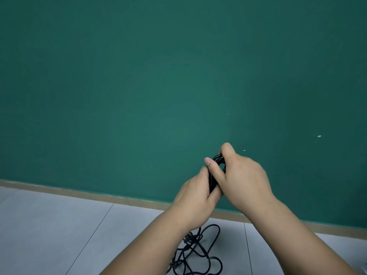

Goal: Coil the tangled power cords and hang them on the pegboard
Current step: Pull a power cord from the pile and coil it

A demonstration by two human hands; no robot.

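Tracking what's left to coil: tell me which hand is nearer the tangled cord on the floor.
Left. The left hand sits lower, directly above the tangled cord; the right hand is higher and further right.

The floor [59, 235] is made of big, pale grey tiles. Thin dark lines [95, 231] run between the tiles. A tan strip [99, 194] runs along the far edge of the floor, at the foot of a green wall [139, 86]. A black cord [193, 245] lies on the floor in a messy pile, near the tan strip. Its loops cross over each other. One big loop reaches toward the tan strip but does not touch it.
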